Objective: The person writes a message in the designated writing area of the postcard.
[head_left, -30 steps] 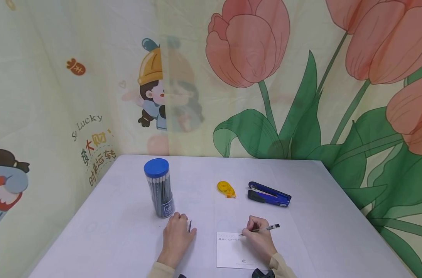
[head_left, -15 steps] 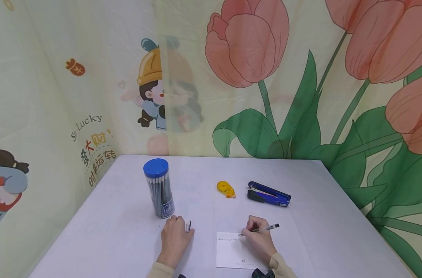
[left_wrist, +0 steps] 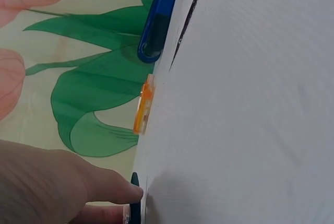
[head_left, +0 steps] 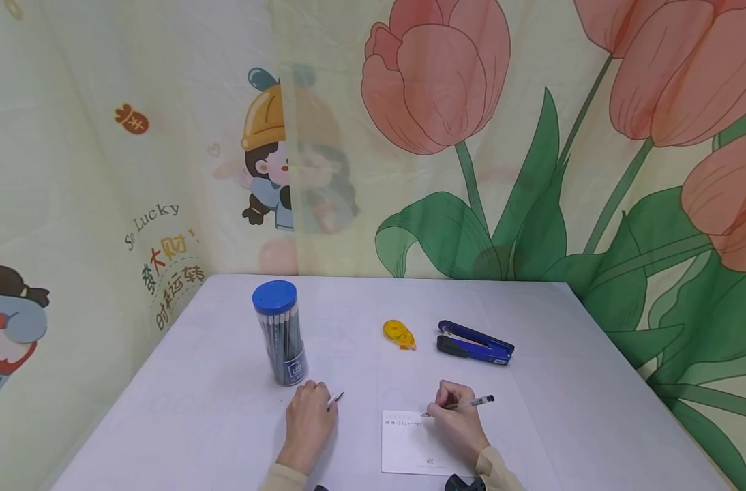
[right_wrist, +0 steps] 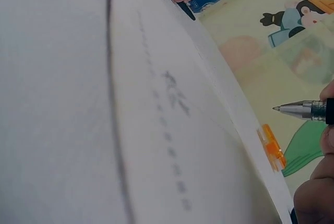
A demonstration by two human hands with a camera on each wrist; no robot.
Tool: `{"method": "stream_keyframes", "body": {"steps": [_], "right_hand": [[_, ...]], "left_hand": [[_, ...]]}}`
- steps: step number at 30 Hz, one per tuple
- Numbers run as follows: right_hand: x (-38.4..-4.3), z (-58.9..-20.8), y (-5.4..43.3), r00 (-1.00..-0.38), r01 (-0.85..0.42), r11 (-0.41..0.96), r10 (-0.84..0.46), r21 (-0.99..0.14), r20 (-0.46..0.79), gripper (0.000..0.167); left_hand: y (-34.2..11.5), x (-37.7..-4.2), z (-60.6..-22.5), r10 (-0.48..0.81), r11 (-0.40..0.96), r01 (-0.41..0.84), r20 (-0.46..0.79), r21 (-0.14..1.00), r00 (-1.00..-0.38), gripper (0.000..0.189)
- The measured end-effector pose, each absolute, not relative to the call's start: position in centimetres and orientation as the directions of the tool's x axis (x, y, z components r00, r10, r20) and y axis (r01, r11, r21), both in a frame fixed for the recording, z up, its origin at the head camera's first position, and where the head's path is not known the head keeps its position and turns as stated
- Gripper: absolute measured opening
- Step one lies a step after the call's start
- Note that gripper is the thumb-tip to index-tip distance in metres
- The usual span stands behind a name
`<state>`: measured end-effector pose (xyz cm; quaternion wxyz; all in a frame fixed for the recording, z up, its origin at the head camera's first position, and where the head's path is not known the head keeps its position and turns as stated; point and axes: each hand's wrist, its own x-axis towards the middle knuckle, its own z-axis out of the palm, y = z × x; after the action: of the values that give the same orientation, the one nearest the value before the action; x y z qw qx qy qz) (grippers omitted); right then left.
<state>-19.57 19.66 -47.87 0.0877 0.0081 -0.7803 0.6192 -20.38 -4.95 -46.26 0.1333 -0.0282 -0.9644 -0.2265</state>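
Note:
In the head view, my right hand grips a gel pen over the top of a white sheet of paper bearing a line of small writing. The right wrist view shows the pen's bare metal tip. To the left, my left hand rests low over the table near a clear jar of pencils with a blue lid. Between its thumb and fingers it pinches a small pen cap, whose dark clip shows in the left wrist view.
Beyond the hands lie a yellow correction tape and a blue stapler. White cloth covers the table. A curtain printed with tulips and cartoon figures hangs behind.
My left hand has drawn slightly left and back, and the pen cap in it has swung from near upright to slanting right. The right hand and pen stay almost where they were.

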Motion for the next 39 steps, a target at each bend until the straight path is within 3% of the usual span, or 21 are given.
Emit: {"method": "stream_keyframes", "body": {"steps": [8, 15, 26, 39], "right_hand": [[-19.7, -47.9, 19.7, -0.985, -0.113, 0.22, 0.1, -0.969, 0.138, 0.018], [-19.6, -47.6, 19.7, -0.988, -0.084, 0.19, 0.114, -0.978, 0.107, 0.017], [-19.7, -47.6, 19.8, -0.993, -0.078, 0.107, 0.079, -0.991, 0.086, 0.016], [-19.5, -47.3, 19.8, -0.998, -0.021, -0.055, 0.068, -0.998, 0.017, 0.019]], "left_hand": [[-4.5, -20.5, -46.1, 0.024, 0.874, 0.136, 0.239, 0.466, -0.971, 0.009], [-4.2, -20.0, -46.3, 0.13, 0.795, 0.316, 0.363, 0.518, -0.923, 0.011], [-3.6, -19.4, -46.1, 0.331, 0.626, 0.467, 0.329, 0.625, -0.884, 0.014], [-3.3, -19.1, -46.0, 0.412, 0.568, 0.479, 0.273, 0.669, -0.869, 0.013]]}}
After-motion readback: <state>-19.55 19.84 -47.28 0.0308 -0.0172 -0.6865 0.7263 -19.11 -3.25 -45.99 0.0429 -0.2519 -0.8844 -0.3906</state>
